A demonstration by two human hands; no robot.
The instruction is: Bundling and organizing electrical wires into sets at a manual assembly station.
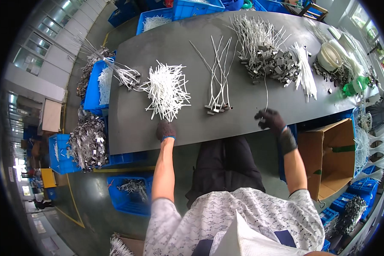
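Observation:
My left hand (pixel 165 130), in a dark knitted glove, is closed at the near edge of a pile of short white tubes (pixel 168 91). Its fingertips are hidden, so what they hold does not show. On the right, my gloved right hand (pixel 270 120) is over the table's near edge, its fingers bent around the lower end of a thin white wire (pixel 266 91). That wire runs up to a heap of grey metal blocks with white wire leads (pixel 271 64). Between the hands lie several wire leads with small metal blocks (pixel 218 106), blocks toward me.
Beside the heap lies a bundle of white tubes (pixel 304 70); farther right are a cream tub (pixel 329 56) and a green bottle (pixel 356 86). A tied wire bundle (pixel 126 76) overhangs the grey table's (pixel 134 123) left edge. Blue bins (pixel 96 85) and an open cardboard box (pixel 324 160) flank it.

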